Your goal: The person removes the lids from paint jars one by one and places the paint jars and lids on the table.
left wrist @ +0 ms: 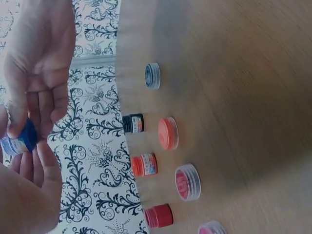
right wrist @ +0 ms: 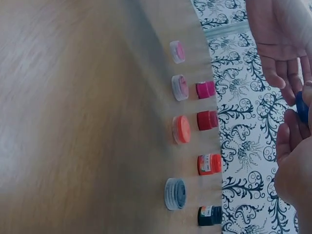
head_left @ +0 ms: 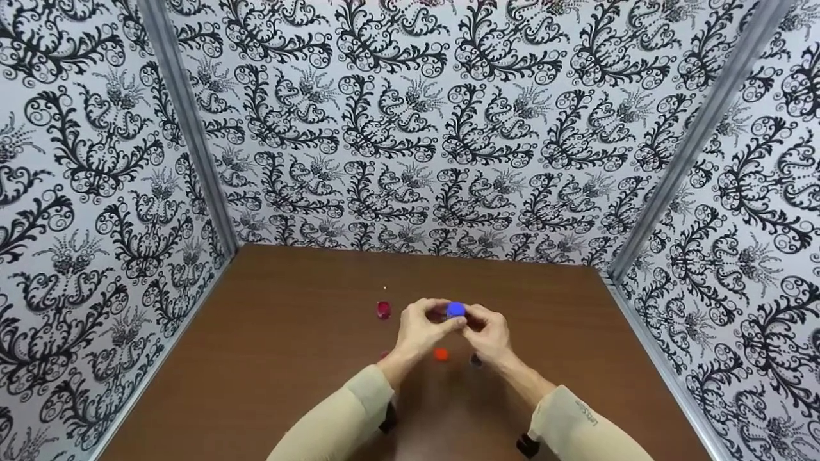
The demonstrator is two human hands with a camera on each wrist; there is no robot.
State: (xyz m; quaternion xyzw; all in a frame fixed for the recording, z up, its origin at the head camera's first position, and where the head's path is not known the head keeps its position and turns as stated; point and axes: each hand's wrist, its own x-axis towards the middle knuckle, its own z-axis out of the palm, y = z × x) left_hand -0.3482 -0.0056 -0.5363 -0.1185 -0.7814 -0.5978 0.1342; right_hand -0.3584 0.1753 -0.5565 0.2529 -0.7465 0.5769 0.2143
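Both hands meet over the table around a small blue paint jar (head_left: 455,310). My left hand (head_left: 419,326) holds it with the thumb along its near side, and my right hand (head_left: 488,331) grips it from the right. In the left wrist view the jar (left wrist: 19,140) shows a pale label, partly covered by fingers. Only a sliver of the blue jar (right wrist: 303,108) shows in the right wrist view. Whether its lid is on or being turned, I cannot tell.
On the brown table, a row holds a magenta jar (right wrist: 205,89), red jar (right wrist: 207,120), orange jar (right wrist: 209,164) and black jar (right wrist: 209,215). Nearer lie clear-sided round pieces resembling lids: pink (right wrist: 177,51), red-pink (right wrist: 180,87), orange (right wrist: 182,129), dark grey (right wrist: 175,193). Patterned walls (head_left: 410,128) surround the table.
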